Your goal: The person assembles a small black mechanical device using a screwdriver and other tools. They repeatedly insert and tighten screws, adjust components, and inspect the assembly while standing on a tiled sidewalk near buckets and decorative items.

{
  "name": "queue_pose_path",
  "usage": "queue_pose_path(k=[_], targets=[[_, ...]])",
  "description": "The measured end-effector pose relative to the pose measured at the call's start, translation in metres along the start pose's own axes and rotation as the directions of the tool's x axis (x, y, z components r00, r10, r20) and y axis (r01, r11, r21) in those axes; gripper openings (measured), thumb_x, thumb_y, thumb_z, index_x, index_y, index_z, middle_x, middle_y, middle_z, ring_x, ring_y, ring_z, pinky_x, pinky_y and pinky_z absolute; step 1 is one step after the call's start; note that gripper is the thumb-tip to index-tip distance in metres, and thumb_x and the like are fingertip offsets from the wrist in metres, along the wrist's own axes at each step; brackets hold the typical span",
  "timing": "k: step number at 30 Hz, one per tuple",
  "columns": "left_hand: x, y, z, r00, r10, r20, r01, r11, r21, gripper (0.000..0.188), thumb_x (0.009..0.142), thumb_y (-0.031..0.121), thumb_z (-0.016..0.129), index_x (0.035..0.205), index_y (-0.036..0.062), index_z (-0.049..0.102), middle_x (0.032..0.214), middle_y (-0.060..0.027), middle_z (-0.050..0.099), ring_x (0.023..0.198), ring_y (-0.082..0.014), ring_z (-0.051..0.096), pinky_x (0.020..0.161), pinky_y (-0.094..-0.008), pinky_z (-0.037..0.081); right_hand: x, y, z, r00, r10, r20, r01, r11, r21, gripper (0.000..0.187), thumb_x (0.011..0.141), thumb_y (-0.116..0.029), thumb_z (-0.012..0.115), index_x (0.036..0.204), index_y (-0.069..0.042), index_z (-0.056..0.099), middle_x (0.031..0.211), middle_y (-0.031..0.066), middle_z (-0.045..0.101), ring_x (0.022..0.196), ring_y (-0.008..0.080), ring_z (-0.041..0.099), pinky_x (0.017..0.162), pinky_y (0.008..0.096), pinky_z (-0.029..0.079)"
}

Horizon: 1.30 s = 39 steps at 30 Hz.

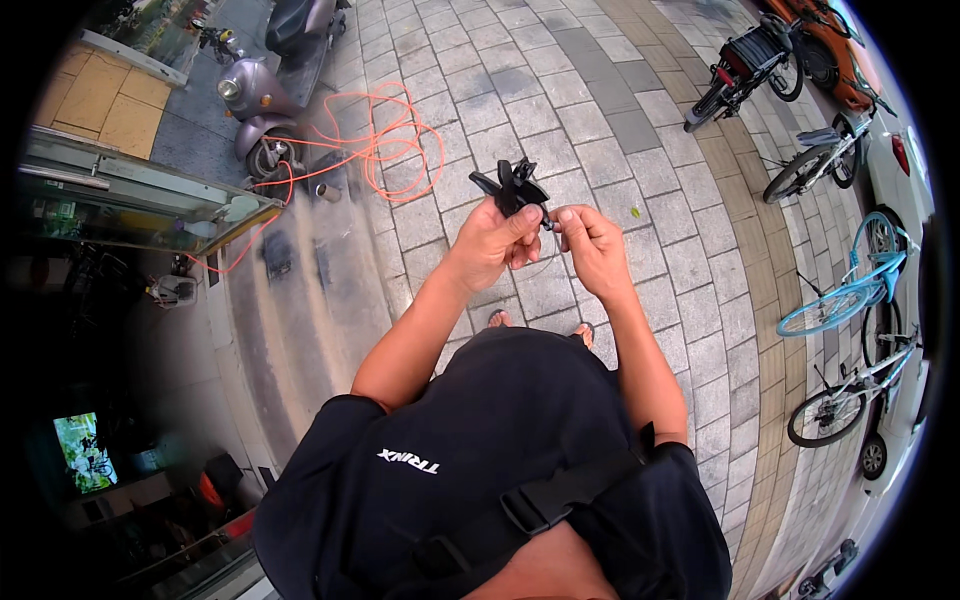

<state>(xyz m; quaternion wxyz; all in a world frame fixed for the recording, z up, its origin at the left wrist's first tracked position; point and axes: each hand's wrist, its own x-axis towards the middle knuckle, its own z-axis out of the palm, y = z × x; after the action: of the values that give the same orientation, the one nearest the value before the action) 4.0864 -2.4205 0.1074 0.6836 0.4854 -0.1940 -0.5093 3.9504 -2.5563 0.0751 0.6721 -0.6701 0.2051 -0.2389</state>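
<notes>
My left hand (484, 247) is closed around a black bicycle shifter (520, 190), its dark levers and clamp sticking up past the thumb. Close beside it, my right hand (594, 245) pinches thumb and forefinger together at the shifter's lower right end. A thin cable (547, 266) curves below the fingers, between the two hands. What lies right between my right fingertips is too small to be sure of, though it looks like that cable. Both hands are held out in front of my body, above the paving.
Grey paving (480, 110) lies ahead. An orange hose (375, 150) is coiled at left, near a parked scooter (262, 95) and steps (310, 290) to a shop doorway. Along the right stand several bicycles, including a light blue one (850, 290), and a white car (900, 190).
</notes>
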Motion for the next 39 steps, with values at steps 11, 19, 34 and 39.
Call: queue_pose_path(k=[11,19,34,39], targets=[[-0.005,-0.014,0.027,0.987,0.12,-0.105,-0.104,0.984,0.145,0.047,0.094,0.036,0.08,0.12,0.0053,0.056,0.091,-0.005,0.066,0.075,-0.0134,0.065,0.056,-0.0265,0.048,-0.005,0.009,-0.029,0.888,0.214,0.407,-0.416,0.75,0.514,0.024,0.105,-0.023,0.063,0.096,-0.002,0.062,0.067,-0.0042,0.05,0.048,0.0026,0.035,0.04,0.0217,0.023],[-0.02,-0.012,0.015,0.952,0.305,0.04,-0.293,0.939,-0.181,0.087,0.096,0.059,0.065,0.16,0.009,0.035,0.128,-0.0075,0.064,0.103,-0.0178,0.064,0.075,-0.0326,0.047,-0.018,-0.032,-0.012,0.981,-0.15,0.121,0.149,0.989,0.018,0.015,0.097,-0.013,0.075,0.101,0.001,0.07,0.072,0.0011,0.064,0.064,0.0089,0.055,0.056,0.0283,0.046],[-0.02,0.009,-0.005,0.893,0.441,0.089,-0.394,0.863,-0.316,0.071,0.083,0.034,0.088,0.143,0.0247,0.051,0.156,-0.02,0.046,0.139,-0.0419,0.052,0.109,-0.0525,0.052,-0.015,-0.069,0.007,0.83,-0.541,0.135,0.544,0.732,-0.41,0.025,0.085,-0.008,0.082,0.108,-0.002,0.073,0.07,0.0078,0.061,0.051,0.0224,0.058,0.047,0.0346,0.046],[-0.018,0.023,0.0,0.874,0.463,0.148,-0.421,0.873,-0.245,0.08,0.08,0.029,0.091,0.146,0.026,0.046,0.155,-0.0151,0.047,0.137,-0.0406,0.055,0.107,-0.0523,0.054,-0.018,-0.065,0.009,0.855,-0.512,0.084,0.506,0.788,-0.35,0.02,0.087,-0.006,0.079,0.106,-0.002,0.074,0.066,0.0061,0.057,0.051,0.0174,0.052,0.047,0.0329,0.039]])
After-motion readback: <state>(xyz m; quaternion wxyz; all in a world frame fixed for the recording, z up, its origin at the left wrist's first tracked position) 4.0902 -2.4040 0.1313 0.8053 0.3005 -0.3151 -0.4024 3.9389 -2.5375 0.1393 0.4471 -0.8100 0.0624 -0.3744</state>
